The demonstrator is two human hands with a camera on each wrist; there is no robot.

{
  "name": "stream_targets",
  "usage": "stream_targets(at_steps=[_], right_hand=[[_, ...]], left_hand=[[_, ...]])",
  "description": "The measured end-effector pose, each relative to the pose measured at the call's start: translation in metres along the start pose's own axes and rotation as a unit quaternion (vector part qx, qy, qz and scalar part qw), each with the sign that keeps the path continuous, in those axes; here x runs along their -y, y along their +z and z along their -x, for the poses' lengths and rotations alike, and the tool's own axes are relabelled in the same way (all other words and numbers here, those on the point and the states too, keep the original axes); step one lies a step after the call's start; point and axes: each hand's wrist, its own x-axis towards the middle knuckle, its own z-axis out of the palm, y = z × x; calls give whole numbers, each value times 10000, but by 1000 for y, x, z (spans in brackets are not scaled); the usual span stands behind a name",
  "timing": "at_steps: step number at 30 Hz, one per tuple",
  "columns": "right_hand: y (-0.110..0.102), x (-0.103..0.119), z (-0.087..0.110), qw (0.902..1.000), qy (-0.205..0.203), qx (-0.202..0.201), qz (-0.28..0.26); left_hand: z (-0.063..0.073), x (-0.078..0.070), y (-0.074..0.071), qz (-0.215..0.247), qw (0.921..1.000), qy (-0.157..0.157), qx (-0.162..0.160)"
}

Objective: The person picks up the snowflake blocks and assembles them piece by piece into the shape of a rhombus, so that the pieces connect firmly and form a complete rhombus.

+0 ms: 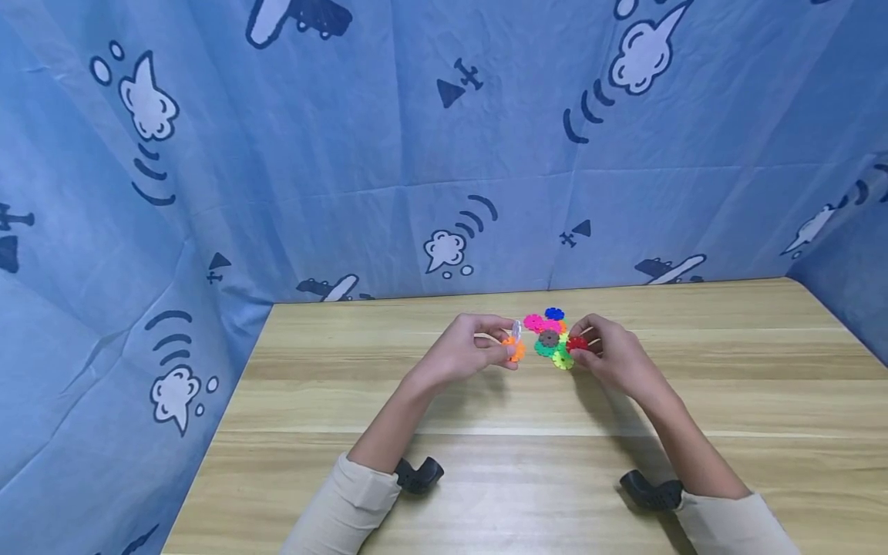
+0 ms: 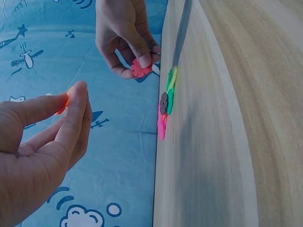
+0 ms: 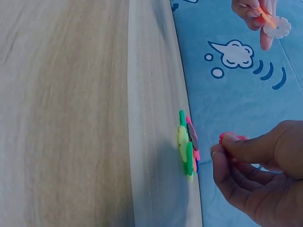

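Note:
Between thumb and fingers, my left hand (image 1: 466, 348) pinches an orange notched disc (image 1: 514, 349). A white notched disc (image 3: 277, 28) is joined to it at an angle. My right hand (image 1: 613, 356) pinches a red notched disc (image 1: 576, 344) by its edge, to the right of a small pile. In that pile lie pink (image 1: 533, 322), blue (image 1: 554, 314), grey (image 1: 548, 339), green (image 1: 544, 349) and yellow-green discs (image 1: 563, 360), overlapping on the table. Both hands are raised above the tabletop, one on each side of the pile.
The wooden table (image 1: 486, 478) reaches back to a blue printed curtain (image 1: 388, 177), which also hangs at the left and right. A black curved device (image 1: 420, 475) sits at the left wrist, another black device (image 1: 650, 491) at the right.

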Motion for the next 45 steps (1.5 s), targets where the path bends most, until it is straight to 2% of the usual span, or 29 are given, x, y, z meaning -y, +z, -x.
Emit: stream_targets(at_steps=[8, 15, 22, 28, 37, 45], right_hand=[[-1, 5, 0, 9992, -44, 80, -398], [-4, 8, 1, 9976, -228, 35, -646], [-6, 15, 2, 9936, -267, 103, -1090], [-8, 21, 4, 9914, -390, 52, -1250], [-5, 28, 7, 9870, -720, 52, -1435], [-2, 29, 8, 9778, -1129, 78, -1762]], left_hand=[[0, 0, 1, 190, 9995, -241, 10], [1, 0, 2, 248, 9994, -120, 196], [1, 0, 4, 474, 9983, -140, 307], [1, 0, 5, 458, 9984, -114, 299], [1, 1, 4, 501, 9982, -110, 323], [2, 0, 6, 511, 9982, -86, 307]])
